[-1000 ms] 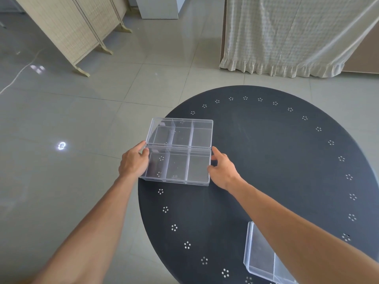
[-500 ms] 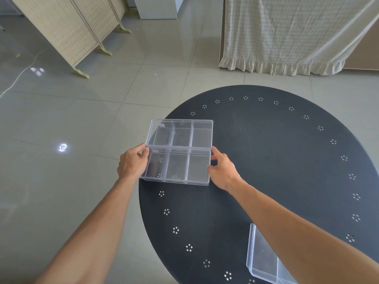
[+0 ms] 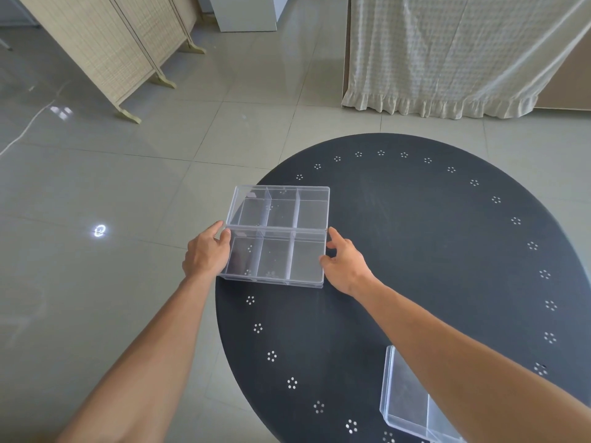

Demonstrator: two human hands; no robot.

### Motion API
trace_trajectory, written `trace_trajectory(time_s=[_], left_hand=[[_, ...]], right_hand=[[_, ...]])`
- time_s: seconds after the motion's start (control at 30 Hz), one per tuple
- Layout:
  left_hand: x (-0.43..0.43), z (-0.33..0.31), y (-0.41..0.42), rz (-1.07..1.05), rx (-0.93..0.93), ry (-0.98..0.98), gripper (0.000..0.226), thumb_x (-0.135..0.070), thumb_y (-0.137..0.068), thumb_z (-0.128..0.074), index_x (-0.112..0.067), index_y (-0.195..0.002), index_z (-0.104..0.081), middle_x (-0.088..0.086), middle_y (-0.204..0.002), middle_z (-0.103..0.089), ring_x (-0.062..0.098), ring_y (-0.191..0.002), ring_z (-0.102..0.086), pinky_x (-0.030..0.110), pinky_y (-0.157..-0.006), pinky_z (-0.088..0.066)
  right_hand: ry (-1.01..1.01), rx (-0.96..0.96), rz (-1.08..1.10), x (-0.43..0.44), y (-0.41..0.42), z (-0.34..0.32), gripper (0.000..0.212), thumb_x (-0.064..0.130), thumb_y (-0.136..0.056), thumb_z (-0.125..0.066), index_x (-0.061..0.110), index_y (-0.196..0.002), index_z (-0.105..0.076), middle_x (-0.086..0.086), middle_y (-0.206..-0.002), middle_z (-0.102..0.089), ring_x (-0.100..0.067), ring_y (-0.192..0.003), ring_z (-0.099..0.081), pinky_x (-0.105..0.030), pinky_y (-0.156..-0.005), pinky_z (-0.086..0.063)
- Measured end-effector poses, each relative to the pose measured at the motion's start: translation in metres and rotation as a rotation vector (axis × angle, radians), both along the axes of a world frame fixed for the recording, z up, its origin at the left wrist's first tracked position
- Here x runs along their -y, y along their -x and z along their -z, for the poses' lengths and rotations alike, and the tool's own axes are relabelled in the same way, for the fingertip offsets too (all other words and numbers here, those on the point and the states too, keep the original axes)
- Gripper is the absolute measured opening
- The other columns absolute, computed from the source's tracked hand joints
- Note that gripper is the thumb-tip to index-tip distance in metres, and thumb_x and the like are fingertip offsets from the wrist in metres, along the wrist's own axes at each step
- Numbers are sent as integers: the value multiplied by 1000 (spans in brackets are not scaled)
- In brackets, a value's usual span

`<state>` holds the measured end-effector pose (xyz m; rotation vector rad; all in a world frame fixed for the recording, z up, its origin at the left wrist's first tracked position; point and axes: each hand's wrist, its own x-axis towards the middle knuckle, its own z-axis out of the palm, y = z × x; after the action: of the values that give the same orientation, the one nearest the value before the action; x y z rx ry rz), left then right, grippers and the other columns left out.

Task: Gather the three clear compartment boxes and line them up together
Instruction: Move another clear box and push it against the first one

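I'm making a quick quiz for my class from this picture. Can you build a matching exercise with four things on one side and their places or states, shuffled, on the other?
Things:
1. far clear box
2. near clear box
3. third clear box
4. folding screen

Places or states:
A. partly hidden under the right forearm
B. held at both ends by the left hand and right hand
C. standing on the floor
D. on the table, touching the held box's far side

Pairs: 1-D, 2-B, 3-A, 4-C
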<state>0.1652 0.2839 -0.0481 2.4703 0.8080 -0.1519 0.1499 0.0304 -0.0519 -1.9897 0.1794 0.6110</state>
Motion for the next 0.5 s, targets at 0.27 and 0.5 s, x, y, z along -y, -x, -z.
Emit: trace_trajectory(time_s=[0.27,0.5], left_hand=[[25,-21,31,41,96,-118,45,-42,-97,-41,-31,-141,-43,12,-127,-51,35,-117,-50,45,-89,-41],[95,-34,85,151,256,-76,47,-41,-95,-47,-32,-141,-46,9,-133,-50,31,-121,-49,46,-90,-44]], right_hand=[[106,23,-42,33,32,-28,67,28,-97,-48,27,-154,-11,-2,-148,-36,-23,-127,-46,-32,-94,-42],[203,56,-66,89,85,-44,70,30,-96,-50,27,-154,-10,-4,-150,-34,-26,-126,-48,-39,-104,-41]])
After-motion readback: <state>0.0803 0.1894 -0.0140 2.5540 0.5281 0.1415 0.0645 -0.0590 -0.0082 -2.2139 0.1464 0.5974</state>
